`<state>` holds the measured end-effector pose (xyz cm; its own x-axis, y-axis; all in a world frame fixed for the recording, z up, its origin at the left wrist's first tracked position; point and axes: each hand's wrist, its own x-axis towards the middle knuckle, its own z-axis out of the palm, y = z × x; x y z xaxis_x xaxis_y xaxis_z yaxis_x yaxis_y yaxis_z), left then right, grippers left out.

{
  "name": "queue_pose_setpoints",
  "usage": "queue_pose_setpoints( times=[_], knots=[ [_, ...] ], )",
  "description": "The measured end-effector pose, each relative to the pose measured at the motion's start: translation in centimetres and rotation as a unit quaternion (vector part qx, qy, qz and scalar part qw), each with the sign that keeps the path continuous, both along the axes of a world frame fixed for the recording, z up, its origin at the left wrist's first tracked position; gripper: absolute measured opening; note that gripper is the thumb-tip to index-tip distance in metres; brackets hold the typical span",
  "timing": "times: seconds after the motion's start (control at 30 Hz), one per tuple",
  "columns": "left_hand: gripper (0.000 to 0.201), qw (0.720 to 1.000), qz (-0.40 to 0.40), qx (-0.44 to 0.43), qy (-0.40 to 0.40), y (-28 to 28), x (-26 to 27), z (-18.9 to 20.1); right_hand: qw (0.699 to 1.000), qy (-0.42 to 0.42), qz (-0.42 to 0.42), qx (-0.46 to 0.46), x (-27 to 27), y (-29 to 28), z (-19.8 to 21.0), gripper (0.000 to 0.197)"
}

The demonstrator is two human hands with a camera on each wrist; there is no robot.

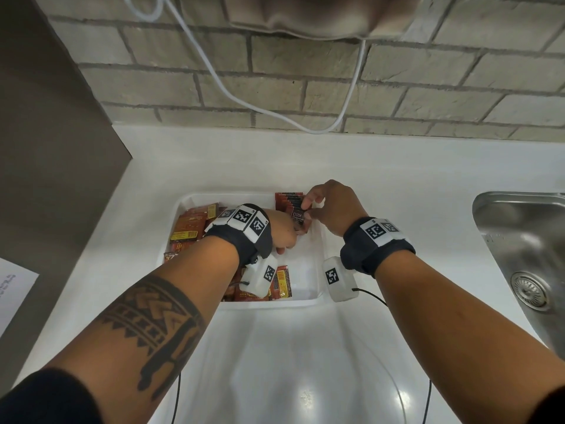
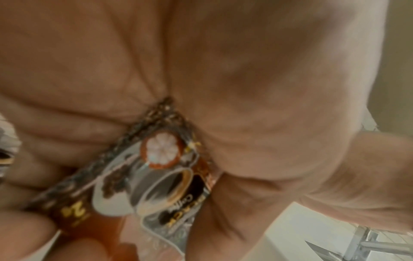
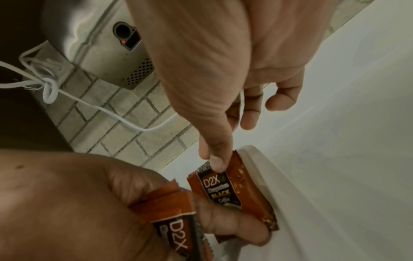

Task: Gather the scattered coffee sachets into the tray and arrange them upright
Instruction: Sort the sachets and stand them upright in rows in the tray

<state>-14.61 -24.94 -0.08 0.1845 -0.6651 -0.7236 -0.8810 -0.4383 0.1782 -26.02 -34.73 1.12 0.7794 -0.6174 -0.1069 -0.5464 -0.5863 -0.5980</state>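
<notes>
Most sachets already in tray (image 1: pixel 318 249): upright row (image 1: pixel 289 201) at 12 o'clock, loose flat pile (image 1: pixel 189 228) at 9 still unsorted. Right hand (image 1: pixel 331 209) pinches sachet (image 3: pixel 225 187) by its top edge, thumb on front. Left hand (image 1: pixel 282 231) clamps 1 more sachet (image 2: pixel 156 178).

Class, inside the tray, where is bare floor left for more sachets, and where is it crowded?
Bare floor lies in the tray's near right part, between the right wall and the flat sachets. The left side is crowded with loose sachets; the far right corner holds the upright row.
</notes>
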Motion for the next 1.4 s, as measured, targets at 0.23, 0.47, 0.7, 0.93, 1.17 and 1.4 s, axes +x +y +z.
queue_pose_setpoints(
  times=[0.23,0.47,0.7,0.93,1.17,1.4],
  knots=[
    [0.042,0.999,0.037,-0.017,0.027,0.8,-0.2,0.5,1.000,-0.001,0.006,-0.001,-0.1,0.1,0.0,0.012],
    [0.010,0.949,0.215,-0.133,0.187,2.5,1.2,1.3,0.998,-0.052,-0.012,-0.015,-0.9,-0.1,0.8,0.005],
    [0.016,0.785,0.316,-0.280,0.453,4.2,2.5,2.2,0.984,-0.107,0.038,0.140,-1.1,0.6,2.0,0.004],
    [0.026,0.847,0.210,-0.352,0.339,5.0,2.7,2.5,0.987,-0.101,0.043,0.118,-0.9,0.3,3.7,0.004],
    [0.034,0.835,0.225,-0.398,0.306,5.4,2.1,3.1,0.984,-0.117,0.054,0.122,-0.7,0.3,4.8,0.006],
    [0.046,0.922,0.174,-0.310,0.156,6.0,3.8,3.0,0.996,-0.051,0.049,0.054,-1.3,-0.1,4.4,0.017]
  ],
)
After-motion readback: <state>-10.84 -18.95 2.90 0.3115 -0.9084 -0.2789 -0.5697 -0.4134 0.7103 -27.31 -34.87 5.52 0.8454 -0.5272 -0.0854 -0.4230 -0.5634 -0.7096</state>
